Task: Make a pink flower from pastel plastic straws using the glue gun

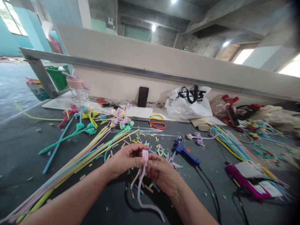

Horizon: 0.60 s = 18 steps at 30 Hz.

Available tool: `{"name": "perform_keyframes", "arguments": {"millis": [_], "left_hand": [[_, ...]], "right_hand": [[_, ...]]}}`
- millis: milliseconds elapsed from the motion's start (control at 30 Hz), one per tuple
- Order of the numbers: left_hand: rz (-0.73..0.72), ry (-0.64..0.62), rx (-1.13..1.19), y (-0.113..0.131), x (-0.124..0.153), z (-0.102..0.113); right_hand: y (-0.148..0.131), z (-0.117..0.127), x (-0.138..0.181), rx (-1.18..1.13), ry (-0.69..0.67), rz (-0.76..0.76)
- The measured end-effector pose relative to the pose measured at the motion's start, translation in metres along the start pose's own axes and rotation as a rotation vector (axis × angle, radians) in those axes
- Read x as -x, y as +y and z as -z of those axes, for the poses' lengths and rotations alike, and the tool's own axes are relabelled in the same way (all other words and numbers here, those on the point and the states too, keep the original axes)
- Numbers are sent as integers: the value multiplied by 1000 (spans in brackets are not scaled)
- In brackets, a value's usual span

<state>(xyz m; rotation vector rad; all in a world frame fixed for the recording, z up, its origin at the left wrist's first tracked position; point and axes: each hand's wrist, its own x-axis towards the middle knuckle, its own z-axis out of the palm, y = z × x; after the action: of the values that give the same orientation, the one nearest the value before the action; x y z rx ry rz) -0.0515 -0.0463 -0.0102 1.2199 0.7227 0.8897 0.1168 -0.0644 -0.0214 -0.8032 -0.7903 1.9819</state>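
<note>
A pale lilac pipe cleaner (145, 156), folded into a small bundle at its top, is pinched between my two hands, and its long tail curves down over the dark table. My left hand (130, 159) grips the bundle from the left with thumb and fingers. From the other side, my right hand (161, 172) closes on its lower part; some of those fingertips are hidden. Cut bits of pipe cleaner (161, 151) lie scattered around and under the hands. A blue glue gun (187, 152) rests just right of my right hand.
Long pipe cleaners (77, 153) stretch across the left, beside finished fuzzy flowers (118, 116). Orange-and-yellow-handled scissors (157, 125) lie farther back. A phone (142, 97) leans on the partition near a white bag (188, 104). A purple-and-white device (250, 181) and black cords (209, 184) occupy the right.
</note>
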Motion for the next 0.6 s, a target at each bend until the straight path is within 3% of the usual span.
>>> {"name": "perform_keyframes", "arguments": {"millis": [200, 600], "left_hand": [[-1, -1, -39, -2, 1, 1], [3, -123, -48, -1, 1, 1]], "right_hand": [[1, 6, 1, 54, -28, -37], [2, 8, 3, 87, 47, -11]]}}
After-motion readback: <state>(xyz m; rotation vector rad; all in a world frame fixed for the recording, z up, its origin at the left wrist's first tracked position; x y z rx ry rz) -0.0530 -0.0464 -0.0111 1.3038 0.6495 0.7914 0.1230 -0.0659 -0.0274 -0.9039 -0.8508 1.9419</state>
